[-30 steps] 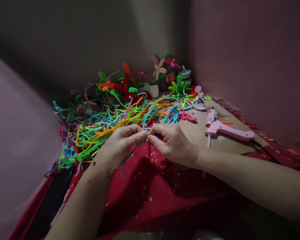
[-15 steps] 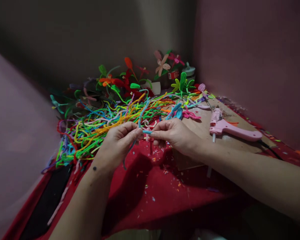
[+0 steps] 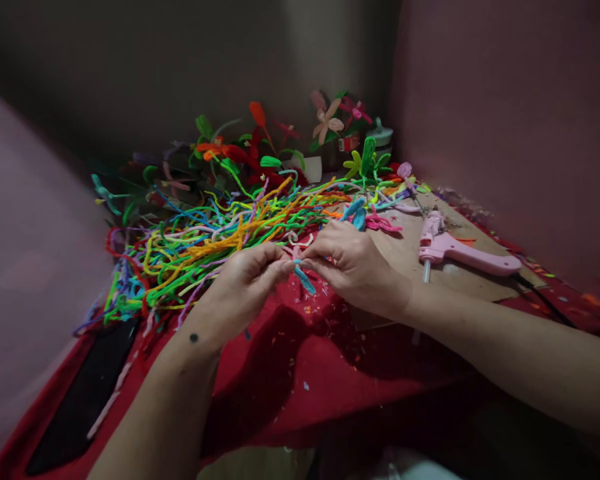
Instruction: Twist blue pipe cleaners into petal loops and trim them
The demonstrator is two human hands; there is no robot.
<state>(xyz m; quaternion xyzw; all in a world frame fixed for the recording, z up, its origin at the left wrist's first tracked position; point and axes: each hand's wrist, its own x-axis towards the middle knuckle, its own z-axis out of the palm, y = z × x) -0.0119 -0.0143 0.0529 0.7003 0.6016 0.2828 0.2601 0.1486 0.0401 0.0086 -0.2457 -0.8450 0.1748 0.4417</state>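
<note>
Pinching the blue fuzzy stem [image 3: 306,281] betw. thumb & forefinger of L hand [image 3: 245,277] and, just beside, of R hand [image 3: 355,267], w/ fingertips nearly meeting above mid red tabletop [image 3: 320,400], well in from near edge. Showing now: a short blue length poking below the fingertips, aimed at near edge. Showing a moment ago: a long end rising past L thumb, plus a straight span betw. both grips. No longer seeing that upright end; can't tell if folded down or hidden behind fingers. Prob. means bending or wrapping in progress, not finished, judging by the tight grip. Can't tell whether touching the small pale-pink piece [image 3: 297,253] right behind the fingertips. Leaving alone, approx. as before: coloured stems [image 3: 205,257] heaped toward far-left corner, pink glue gun [image 3: 457,250] on brown board [image 3: 394,250] nr right edge, black slab [image 3: 85,400] by left edge.
</note>
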